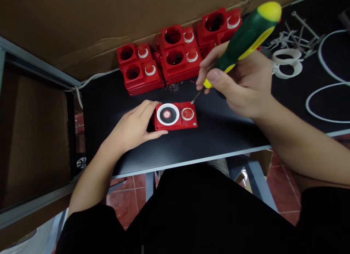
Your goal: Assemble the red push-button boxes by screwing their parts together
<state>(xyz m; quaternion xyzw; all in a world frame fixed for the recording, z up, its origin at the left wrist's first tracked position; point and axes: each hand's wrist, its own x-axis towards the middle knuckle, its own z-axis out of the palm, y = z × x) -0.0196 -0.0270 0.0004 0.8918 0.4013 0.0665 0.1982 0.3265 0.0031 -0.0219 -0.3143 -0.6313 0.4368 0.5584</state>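
Note:
A red rectangular housing [180, 127] lies on the black table, fitted with a white ring [178, 115] around a black disc and a small red lens [187, 113]. My left hand [133, 126] grips its left end, thumb along the near side and fingers at the far side. In my right hand [240, 82] is a green and yellow screwdriver [240, 38], held at a tilt. The screwdriver's tip meets a screw [192, 102] at the housing's far right corner. Another screw [194, 124] sits at the near right corner.
Several red housings [146, 87] with round openings stand stacked along the cardboard wall [82, 27]. White rings [287, 69], thin white hoops [308, 104] and metal brackets [303, 24] lie at the right. Small dark debris [172, 88] is scattered behind the housing.

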